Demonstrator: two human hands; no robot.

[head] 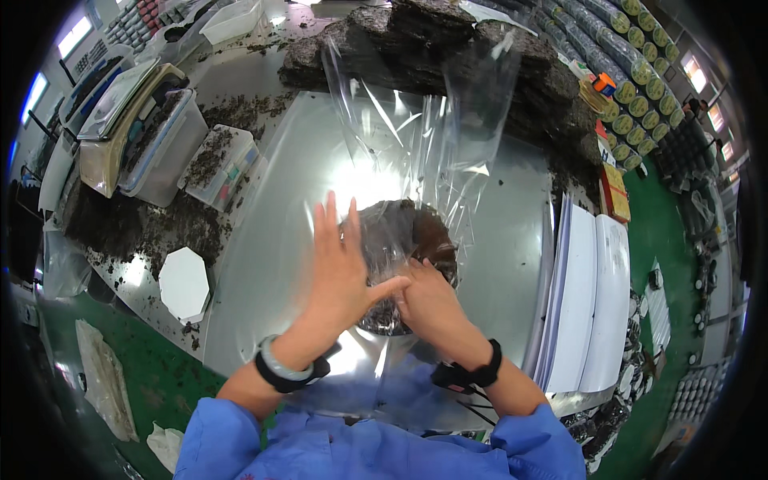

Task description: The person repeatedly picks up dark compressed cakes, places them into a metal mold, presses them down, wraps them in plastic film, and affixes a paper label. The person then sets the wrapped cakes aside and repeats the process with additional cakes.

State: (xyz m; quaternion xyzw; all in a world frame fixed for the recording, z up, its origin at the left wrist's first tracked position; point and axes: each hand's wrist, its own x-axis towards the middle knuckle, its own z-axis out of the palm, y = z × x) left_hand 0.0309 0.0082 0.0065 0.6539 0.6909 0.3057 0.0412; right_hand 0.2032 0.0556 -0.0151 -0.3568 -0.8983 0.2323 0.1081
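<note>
A dark brown round cake of pressed leaf-like material (pixel 433 237) lies on a metal sheet (pixel 504 240), partly wrapped in clear plastic film (pixel 414 144). The film flares up and away from me past the cake's far edge. My left hand (pixel 342 270) is spread over the cake's left side, fingers pointing away, with nothing gripped; it is slightly blurred. Its thumb reaches across to my right hand (pixel 432 297). My right hand has curled fingers on the film at the cake's near right part. Both hands hide much of the cake's near half.
Behind the sheet rises a large dark layered stack (pixel 432 36). Plastic boxes (pixel 165 150) and an octagonal white piece (pixel 183 283) stand left among dark crumbs. White paper sheets (pixel 591 300) lie right, near a red-yellow box (pixel 615 192). Labelled rolls (pixel 624 93) are stacked beyond.
</note>
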